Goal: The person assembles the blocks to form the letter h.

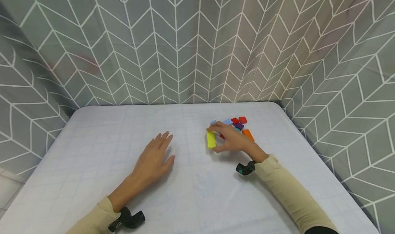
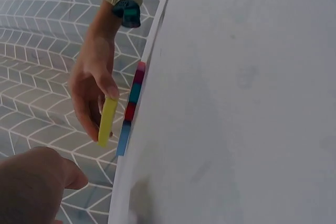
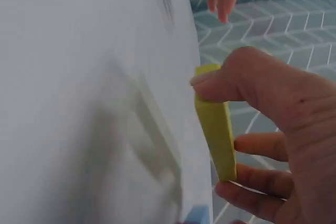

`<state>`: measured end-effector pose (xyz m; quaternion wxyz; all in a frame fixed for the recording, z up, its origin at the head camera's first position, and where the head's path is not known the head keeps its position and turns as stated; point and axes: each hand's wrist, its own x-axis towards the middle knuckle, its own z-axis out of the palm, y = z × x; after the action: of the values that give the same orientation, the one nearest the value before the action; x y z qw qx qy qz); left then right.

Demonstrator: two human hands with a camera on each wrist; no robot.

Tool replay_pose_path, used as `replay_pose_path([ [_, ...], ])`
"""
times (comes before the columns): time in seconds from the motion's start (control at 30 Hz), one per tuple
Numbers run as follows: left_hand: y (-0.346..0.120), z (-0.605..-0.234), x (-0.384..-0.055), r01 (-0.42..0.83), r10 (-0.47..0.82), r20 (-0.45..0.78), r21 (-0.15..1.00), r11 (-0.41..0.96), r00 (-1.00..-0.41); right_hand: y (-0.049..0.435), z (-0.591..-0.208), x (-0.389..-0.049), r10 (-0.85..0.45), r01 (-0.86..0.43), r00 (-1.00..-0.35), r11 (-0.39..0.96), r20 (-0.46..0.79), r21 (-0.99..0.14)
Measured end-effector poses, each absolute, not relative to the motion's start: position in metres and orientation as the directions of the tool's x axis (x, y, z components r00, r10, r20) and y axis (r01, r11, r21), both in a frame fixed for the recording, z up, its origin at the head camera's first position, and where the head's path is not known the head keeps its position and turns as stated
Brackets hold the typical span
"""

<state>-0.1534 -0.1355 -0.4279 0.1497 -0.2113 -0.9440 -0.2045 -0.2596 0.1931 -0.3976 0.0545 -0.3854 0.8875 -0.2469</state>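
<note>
Yellow block point(image 1: 211, 139), unmarked, in right hand point(image 1: 229, 138)

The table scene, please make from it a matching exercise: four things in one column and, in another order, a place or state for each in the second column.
Things:
1. yellow block
2. left hand
3. orange block
4. right hand

Places or states:
A. lies flat and open on the table, holding nothing
B. lies on the table beside the right wrist, on the far right of the pile
C. pinched at its ends between thumb and fingers
D. curled in a grip round a long block

Pairs: 1-C, 2-A, 3-B, 4-D
</note>
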Motion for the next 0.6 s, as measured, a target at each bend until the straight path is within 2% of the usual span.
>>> replay_pose_path([
  [0.23,-0.156,-0.429,-0.148,0.447,0.305,0.414,0.307,0.840,-0.858,0.170,-0.398,-0.238,-0.704,-0.647,-0.702,0.572,0.102,-0.504],
  [0.6,-0.171,-0.435,-0.138,0.473,0.294,0.495,0.286,0.833,-0.818,0.136,-0.402,-0.211,-0.744,-0.659,-0.663,0.528,0.082,-0.536],
])
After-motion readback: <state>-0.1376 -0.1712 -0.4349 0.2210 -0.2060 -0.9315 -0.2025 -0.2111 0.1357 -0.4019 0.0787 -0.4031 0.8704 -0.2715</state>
